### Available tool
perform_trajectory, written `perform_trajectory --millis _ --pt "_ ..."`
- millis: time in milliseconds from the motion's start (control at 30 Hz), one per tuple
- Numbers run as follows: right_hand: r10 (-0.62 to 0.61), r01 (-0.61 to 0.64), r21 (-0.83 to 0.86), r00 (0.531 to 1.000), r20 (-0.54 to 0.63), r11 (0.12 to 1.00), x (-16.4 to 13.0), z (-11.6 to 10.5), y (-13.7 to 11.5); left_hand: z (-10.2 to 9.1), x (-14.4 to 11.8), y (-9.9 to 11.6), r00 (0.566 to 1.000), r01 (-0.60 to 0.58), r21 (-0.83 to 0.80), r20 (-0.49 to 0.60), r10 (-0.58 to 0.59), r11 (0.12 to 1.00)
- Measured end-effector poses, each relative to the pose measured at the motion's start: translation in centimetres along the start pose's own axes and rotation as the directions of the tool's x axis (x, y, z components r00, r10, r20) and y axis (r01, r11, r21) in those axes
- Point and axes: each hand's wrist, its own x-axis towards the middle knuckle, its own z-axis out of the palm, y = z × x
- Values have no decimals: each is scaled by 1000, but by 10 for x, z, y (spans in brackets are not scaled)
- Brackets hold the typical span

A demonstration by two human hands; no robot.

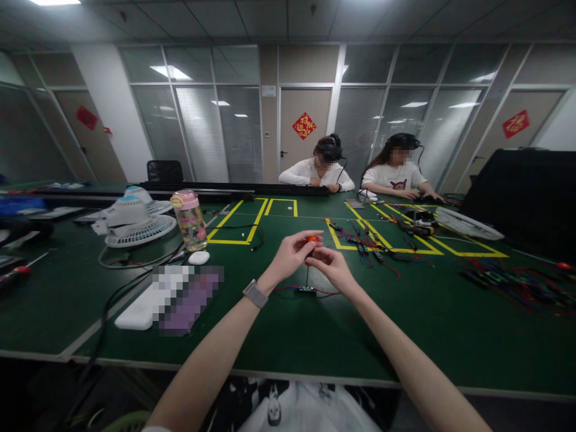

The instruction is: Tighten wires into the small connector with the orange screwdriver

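Note:
Both my hands close round a screwdriver (307, 277) with an orange and black handle. My left hand (294, 252) has its fingers about the upper part of the handle. Lower down, my right hand (330, 264) grips near the base of the handle. The thin shaft points straight down, and its tip meets a small circuit board (306, 290) lying on the green table (279, 336). Red and blue wires run out from both ends of the board. A watch sits on my left wrist. Fingers hide most of the handle.
Wired boards (366, 240) lie at centre right, with a larger heap (517, 282) farther right. To the left are a drinking bottle (189, 222), a white fan (135, 222), a white case (198, 258) and a power bank (144, 300). Two people sit across the table.

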Motion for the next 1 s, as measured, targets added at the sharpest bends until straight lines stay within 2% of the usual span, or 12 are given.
perform_trajectory --millis 100,200,300,400,533,600,667,767,833,933,1000 --pt "-3 26 -178 992 129 984 -4 -7 5 2 -2 1 994 -14 152 -106 31 988" --pt "72 26 -336 958 277 942 -7 -14 16 5 -5 1 981 -55 307 -162 109 950" --pt "158 20 -430 913 375 903 -10 -18 27 6 -7 2 973 -103 411 -150 178 906" --pt "200 14 -433 872 446 901 -10 -19 33 6 -8 2 968 -160 463 -102 231 872" --pt "264 -46 -437 852 453 898 -10 -18 38 4 -7 -1 970 -200 385 -54 239 901" --pt "275 -59 -435 849 452 899 -12 -18 41 3 -5 -4 976 -178 305 -64 207 936" --pt "244 -48 -415 867 435 908 -16 -19 45 3 -4 -5 975 -154 293 -109 193 943" --pt "175 -7 -406 910 376 914 -24 -19 49 6 -5 -4 943 -144 437 -212 257 888" --pt "140 24 -430 928 345 903 -27 -18 49 7 -8 -3 914 -160 543 -235 331 825" --pt "100 65 -459 940 325 886 -30 -16 48 9 -12 -2 904 -225 649 -140 404 727" --pt "79 87 -466 942 326 881 -29 -15 46 9 -14 0 916 -260 644 -71 394 720"
